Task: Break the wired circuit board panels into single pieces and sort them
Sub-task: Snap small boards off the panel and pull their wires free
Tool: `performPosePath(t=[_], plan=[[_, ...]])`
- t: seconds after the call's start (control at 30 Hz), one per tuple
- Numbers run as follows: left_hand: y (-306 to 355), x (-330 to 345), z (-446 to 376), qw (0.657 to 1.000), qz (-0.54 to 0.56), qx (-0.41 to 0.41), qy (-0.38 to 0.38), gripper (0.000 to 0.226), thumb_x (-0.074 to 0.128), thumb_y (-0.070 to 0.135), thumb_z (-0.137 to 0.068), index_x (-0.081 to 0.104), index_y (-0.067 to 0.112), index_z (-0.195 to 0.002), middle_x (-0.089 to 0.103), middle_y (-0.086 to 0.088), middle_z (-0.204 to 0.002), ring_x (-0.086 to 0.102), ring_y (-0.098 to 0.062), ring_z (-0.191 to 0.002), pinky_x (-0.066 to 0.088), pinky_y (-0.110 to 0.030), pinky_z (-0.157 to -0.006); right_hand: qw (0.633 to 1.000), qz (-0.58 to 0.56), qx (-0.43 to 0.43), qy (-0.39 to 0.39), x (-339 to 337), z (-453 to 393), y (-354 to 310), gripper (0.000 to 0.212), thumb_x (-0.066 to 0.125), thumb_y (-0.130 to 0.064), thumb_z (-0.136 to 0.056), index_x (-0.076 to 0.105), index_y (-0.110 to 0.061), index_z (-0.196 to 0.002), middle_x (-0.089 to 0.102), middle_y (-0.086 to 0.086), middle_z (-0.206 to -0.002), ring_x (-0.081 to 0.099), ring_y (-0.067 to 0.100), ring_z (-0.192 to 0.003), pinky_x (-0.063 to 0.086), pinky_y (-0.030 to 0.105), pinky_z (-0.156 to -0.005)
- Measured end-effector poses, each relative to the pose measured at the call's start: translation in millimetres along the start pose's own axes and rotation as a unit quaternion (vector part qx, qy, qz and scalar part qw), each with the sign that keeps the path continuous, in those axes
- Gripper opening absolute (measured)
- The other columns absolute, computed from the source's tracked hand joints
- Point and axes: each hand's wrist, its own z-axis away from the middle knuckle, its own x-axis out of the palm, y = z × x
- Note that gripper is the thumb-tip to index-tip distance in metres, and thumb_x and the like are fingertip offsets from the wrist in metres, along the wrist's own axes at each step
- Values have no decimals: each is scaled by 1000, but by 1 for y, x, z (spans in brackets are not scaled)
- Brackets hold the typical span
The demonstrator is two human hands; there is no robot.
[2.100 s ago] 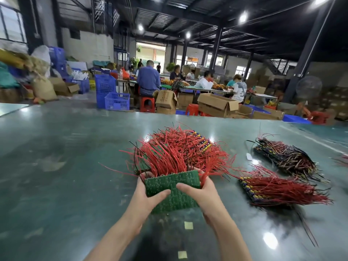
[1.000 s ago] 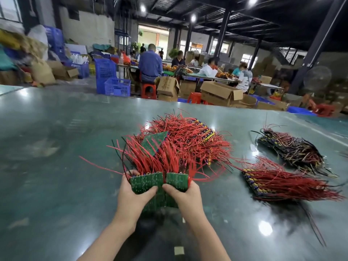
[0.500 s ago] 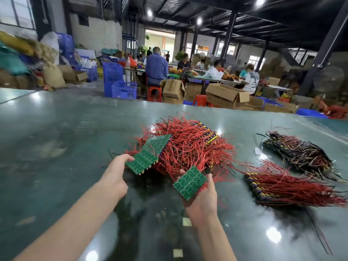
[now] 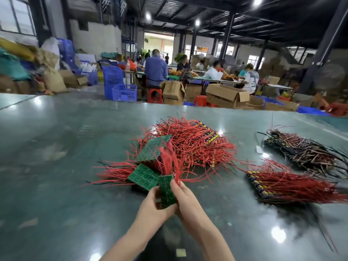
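Note:
My left hand (image 4: 153, 204) and my right hand (image 4: 185, 198) together grip one green circuit board piece (image 4: 167, 191), held upright with its red wires fanning upward. Just left of it another green board piece (image 4: 144, 177) lies flat on the table with red wires spreading left. A third green board (image 4: 153, 148) leans tilted against a large heap of red-wired panels (image 4: 190, 146) behind my hands.
A sorted bundle of red-wired pieces (image 4: 290, 185) lies to the right, with a darker black-wired bundle (image 4: 305, 153) beyond it. The glossy green table (image 4: 56, 166) stretches left. People sit at benches among cardboard boxes (image 4: 226, 96) and blue crates (image 4: 124, 92) far behind.
The panel was snapped in two and the halves pulled apart. My left hand has put its half on the table and come back, so both hands now hold the right half.

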Motion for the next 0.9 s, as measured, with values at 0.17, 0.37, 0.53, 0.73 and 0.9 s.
performPosePath(t=[0.17, 0.37, 0.53, 0.73, 0.9], plan=[[-8, -1, -2, 996, 89, 0, 11, 40, 70, -17, -71, 60, 9, -100, 75, 6, -81, 69, -3, -75, 52, -14, -63, 990, 92, -111, 4, -2, 5, -5, 16, 58, -4, -91, 67, -17, -89, 68, -9, -78, 61, -4, -74, 48, 13, -71], [-10, -7, -4, 990, 134, 6, -37, 37, 69, -12, -75, 60, 5, -107, 75, -3, -93, 70, -8, -83, 52, -16, -64, 983, 75, -155, 64, -6, 3, 0, 10, 73, -5, -79, 71, -10, -88, 74, 1, -82, 67, 10, -77, 51, 20, -71], [-15, -3, -7, 984, 174, 9, -22, 33, 67, -10, -78, 61, 5, -106, 74, -9, -98, 70, -15, -88, 54, -21, -69, 968, 104, -188, 133, 1, 3, 2, 10, 74, -8, -79, 66, -12, -83, 70, 5, -77, 65, 11, -69, 52, 25, -65], [-18, 0, -13, 979, 202, 26, 18, 38, 69, -13, -73, 61, 5, -105, 74, -8, -96, 69, -15, -86, 55, -22, -68, 957, 75, -186, 210, 10, 0, 8, 29, 65, -1, -80, 57, -24, -97, 57, -10, -60, 53, 3, -58, 47, 27, -61], [-9, -16, -24, 942, 335, -27, 1, 33, 68, 12, -68, 65, 0, -98, 73, -16, -95, 71, -20, -81, 60, -34, -73, 975, 39, -156, 156, 9, -1, 11, 45, 71, -20, -82, 48, -27, -119, 68, -7, -74, 63, 4, -72, 48, 18, -72]])
